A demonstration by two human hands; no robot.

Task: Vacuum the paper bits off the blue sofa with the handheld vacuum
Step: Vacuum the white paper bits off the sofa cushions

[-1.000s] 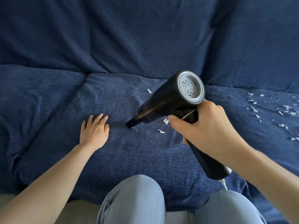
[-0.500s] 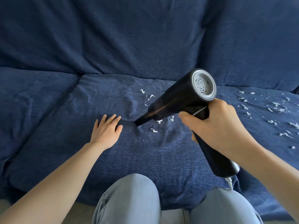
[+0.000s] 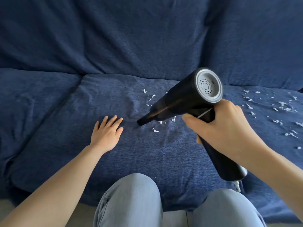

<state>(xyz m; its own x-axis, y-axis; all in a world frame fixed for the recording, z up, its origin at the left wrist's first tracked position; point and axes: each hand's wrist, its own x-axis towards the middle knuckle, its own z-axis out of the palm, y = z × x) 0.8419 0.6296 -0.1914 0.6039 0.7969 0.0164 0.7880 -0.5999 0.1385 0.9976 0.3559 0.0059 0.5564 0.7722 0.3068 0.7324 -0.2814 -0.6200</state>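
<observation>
Step in hand: suction pass over the middle seat cushion of the blue sofa point(image 3: 68, 145). The right hand point(image 3: 224, 128) is wrapped around the grip of the handheld vacuum point(image 3: 185, 99), thumb forward along the handle. The narrow nozzle point(image 3: 141, 122) angles down and to the left, its tip at or just above the fabric; contact cannot be confirmed. The left hand point(image 3: 106, 130) lies flat on the cushion, fingers straight and together, holding nothing, just beside the nozzle tip; it appears to be tensioning the cover.

Location of debris: one small cluster of paper bits point(image 3: 155, 130) lies near the nozzle, partly under the vacuum body, with more just beyond it toward the backrest. A second, denser scatter point(image 3: 282, 108) sits on the right-hand cushion, well apart from the nozzle. Judgement: task is partly done; both patches remain.

Next move calls for drawing the nozzle rightward through the near cluster, keeping the tip close to the weave, then shifting to the right cushion.

Materials: sofa cover is a soft, loose woven cloth, creased and rucked near the nozzle; slack fabric may be drawn into the intake. Paper bits are white, thin, irregular and light, liable to scatter. Vacuum is a smooth black cylinder with a grey perforated rear cap point(image 3: 208, 85) and tapered nozzle.
</observation>
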